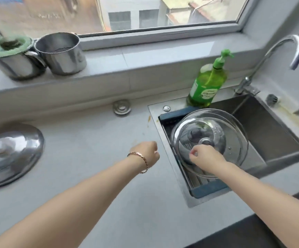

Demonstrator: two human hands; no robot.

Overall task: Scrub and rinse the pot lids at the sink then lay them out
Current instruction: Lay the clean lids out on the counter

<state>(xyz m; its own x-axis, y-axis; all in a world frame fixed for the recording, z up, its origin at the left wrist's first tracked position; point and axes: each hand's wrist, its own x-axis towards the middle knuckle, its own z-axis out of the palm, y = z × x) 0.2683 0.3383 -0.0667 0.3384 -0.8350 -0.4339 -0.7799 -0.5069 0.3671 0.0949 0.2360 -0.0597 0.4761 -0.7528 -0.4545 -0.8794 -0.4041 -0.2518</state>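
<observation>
Two glass pot lids lie stacked in a dark blue drain rack (170, 116) across the left part of the sink (270, 129). The larger lid (238, 126) lies under a smaller lid (218, 140) that has a steel knob. My right hand (205, 157) hovers over the near side of the smaller lid, just short of the knob, with its fingers curled; whether it grips anything is hidden. My left hand (146, 153), wearing a bracelet, is above the counter left of the sink, curled and holding nothing. A steel lid (11, 154) lies on the counter at far left.
A green soap bottle (207, 83) stands behind the sink, with the curved tap (277, 51) to its right. Two steel pots (61, 54) sit on the window ledge, one holding a green cloth (5, 45). A small round metal fitting (121, 106) is set in the counter.
</observation>
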